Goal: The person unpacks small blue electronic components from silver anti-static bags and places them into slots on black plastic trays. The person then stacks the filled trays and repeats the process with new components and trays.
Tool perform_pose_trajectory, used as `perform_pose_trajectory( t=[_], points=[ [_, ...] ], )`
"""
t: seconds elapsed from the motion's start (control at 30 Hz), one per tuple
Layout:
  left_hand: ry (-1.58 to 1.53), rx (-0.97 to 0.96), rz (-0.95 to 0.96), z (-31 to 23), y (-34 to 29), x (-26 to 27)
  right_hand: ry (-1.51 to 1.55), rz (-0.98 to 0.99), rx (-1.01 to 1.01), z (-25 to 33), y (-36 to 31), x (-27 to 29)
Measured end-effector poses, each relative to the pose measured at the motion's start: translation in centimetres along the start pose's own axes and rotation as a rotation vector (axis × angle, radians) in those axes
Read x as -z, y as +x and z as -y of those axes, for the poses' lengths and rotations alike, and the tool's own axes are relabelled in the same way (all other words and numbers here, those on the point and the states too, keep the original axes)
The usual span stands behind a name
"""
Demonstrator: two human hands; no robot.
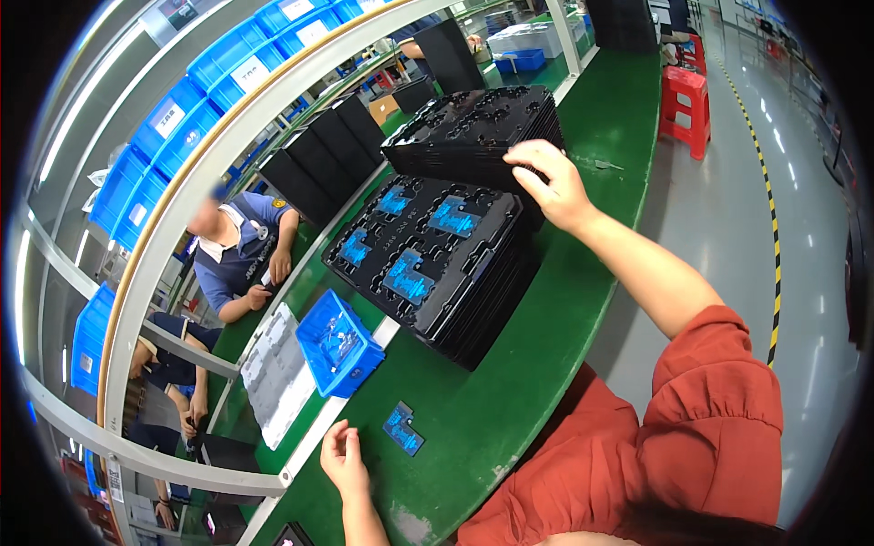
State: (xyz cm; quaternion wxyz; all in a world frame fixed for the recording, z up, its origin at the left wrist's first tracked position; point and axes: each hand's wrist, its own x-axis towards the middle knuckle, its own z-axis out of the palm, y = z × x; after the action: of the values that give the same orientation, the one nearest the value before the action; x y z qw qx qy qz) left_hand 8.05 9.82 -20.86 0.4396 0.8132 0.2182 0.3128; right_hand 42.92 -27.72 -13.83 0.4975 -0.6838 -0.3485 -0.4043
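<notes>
My right hand (557, 189) is raised beside the far stack of black plastic trays (473, 123), thumb and forefinger apart with nothing visible between them. Whether its fingertips touch the stack I cannot tell. My left hand (344, 462) is over the bench near its inner edge, fingers loosely bent and slightly apart, holding nothing visible. Just right of it a blue L-shaped circuit board (403, 429) lies flat on the green bench (473, 409). The nearer tray stack (437, 264) stands between my hands, with several such blue boards (409, 277) in its top tray's recesses.
A blue bin (362, 362) with small clear packets sits beside a grey-white foam tray (272, 375). Black boxes (319, 159) line the bench's far side. Across it, a co-worker (238, 250) holds a dark object. Red stools (685, 109) stand on the floor at right.
</notes>
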Motion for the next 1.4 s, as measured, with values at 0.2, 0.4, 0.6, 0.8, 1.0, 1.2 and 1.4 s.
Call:
perform_pose_trajectory(
  t=[0.2,0.4,0.6,0.8,1.0,1.2,1.4],
  points=[
    [-0.595,0.173,0.286,-9.1,0.3,-10.2,0.658,0.223,-1.138,-1.9,-5.8,-2.0],
    [-0.856,0.332,0.084,-9.2,2.5,-19.6,0.295,-0.261,-0.628,-5.6,-2.6,0.8],
    [-1.019,0.432,-0.022,-10.7,2.6,-21.6,-0.023,-0.249,-0.562,-13.0,2.7,3.0],
    [-1.075,0.345,0.007,-10.7,2.6,-21.9,-0.116,-0.153,-0.707,-17.7,8.9,1.8],
    [-1.057,0.309,-0.005,-11.3,2.5,-22.2,0.047,-0.073,-0.795,-17.7,10.6,2.0],
    [-1.047,0.352,-0.109,-11.8,2.8,-23.4,0.194,0.112,-0.778,-17.0,9.9,4.1],
    [-1.008,0.355,-0.112,-12.5,2.9,-24.2,0.157,0.147,-0.805,-15.5,8.8,5.6]
  ],
)
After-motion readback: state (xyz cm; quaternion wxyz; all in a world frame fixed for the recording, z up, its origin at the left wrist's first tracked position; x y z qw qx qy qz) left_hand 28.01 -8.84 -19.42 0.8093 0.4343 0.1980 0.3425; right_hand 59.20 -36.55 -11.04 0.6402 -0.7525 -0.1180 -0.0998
